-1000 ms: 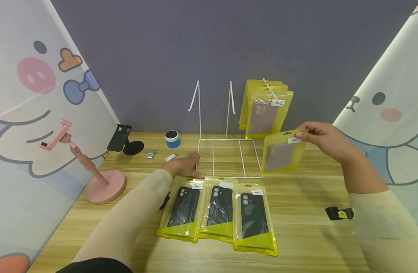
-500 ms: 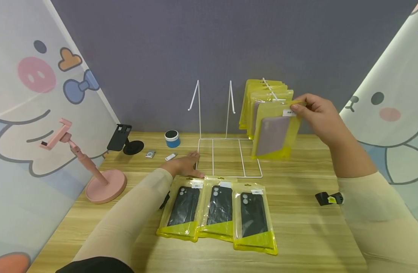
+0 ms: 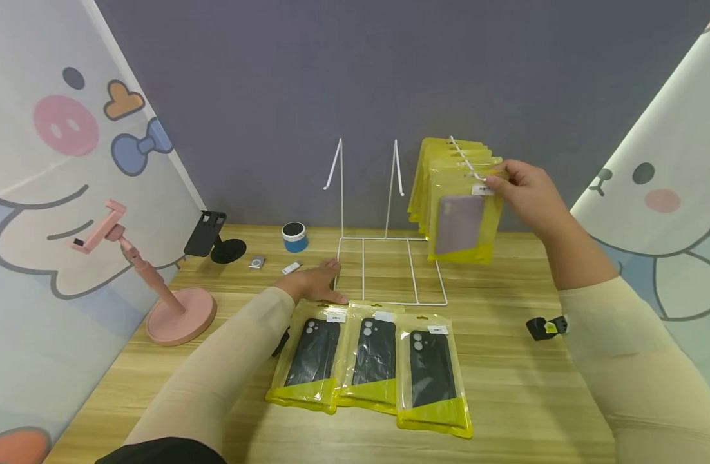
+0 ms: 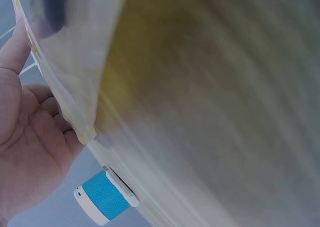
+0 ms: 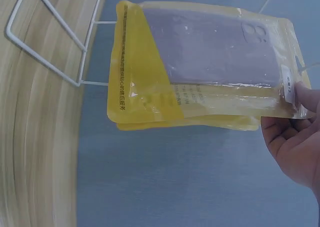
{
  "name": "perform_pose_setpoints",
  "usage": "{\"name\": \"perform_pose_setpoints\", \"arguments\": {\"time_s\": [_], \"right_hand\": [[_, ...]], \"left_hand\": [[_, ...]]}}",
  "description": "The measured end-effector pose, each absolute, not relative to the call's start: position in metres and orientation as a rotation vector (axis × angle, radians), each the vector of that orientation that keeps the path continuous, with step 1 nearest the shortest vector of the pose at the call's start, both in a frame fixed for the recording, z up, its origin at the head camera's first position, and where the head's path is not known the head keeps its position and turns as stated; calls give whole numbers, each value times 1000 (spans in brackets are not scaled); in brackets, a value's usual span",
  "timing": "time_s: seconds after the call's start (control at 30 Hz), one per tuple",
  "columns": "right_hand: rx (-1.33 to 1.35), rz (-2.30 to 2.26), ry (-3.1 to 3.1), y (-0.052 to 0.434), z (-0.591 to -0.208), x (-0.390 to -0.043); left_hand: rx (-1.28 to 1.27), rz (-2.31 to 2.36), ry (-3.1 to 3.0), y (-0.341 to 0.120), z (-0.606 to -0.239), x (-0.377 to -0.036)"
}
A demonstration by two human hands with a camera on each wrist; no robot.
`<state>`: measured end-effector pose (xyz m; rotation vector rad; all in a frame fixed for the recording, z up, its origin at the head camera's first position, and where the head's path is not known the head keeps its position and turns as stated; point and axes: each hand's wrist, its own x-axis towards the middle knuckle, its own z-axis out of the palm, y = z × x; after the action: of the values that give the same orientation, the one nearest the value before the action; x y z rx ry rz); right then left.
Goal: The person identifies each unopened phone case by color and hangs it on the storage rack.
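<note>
The right hand (image 3: 520, 190) is pinching a yellow plastic pouch with a lilac phone case (image 3: 464, 222) at the white wire rack's (image 3: 390, 241) right hook. Threading the pouch's hole onto that hook likely comes next. The left hand (image 3: 314, 283) is lying flat on the table (image 3: 506, 386) beside the rack's base, holding nothing.

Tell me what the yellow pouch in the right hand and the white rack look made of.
Pouch: thin glossy plastic film, apparently; clear window shows the lilac case, surface creases and glints. Rack: thin wire, probably white-coated metal; slim straight rods, smooth matte look. Right hand pinches the pouch's top.

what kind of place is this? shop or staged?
Probably a staged retail display corner, not a real shop: a wooden table against cartoon backdrop panels, a white wire rack with packaged phone cases hung on it, and phone stands.
</note>
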<state>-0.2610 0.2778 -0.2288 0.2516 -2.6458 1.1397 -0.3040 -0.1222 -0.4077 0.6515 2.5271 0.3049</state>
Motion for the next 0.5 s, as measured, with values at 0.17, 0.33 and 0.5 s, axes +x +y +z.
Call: {"name": "perform_pose_setpoints", "arguments": {"time_s": [0.17, 0.33, 0.5], "right_hand": [[202, 1120, -2673, 278, -229, -274], [198, 1152, -2666, 280, -231, -283], [195, 1203, -2663, 282, -233, -285]], "left_hand": [[656, 296, 2535, -122, -410, -305], [652, 285, 2540, -122, -410, -306], [654, 285, 2535, -123, -410, -307]]}}
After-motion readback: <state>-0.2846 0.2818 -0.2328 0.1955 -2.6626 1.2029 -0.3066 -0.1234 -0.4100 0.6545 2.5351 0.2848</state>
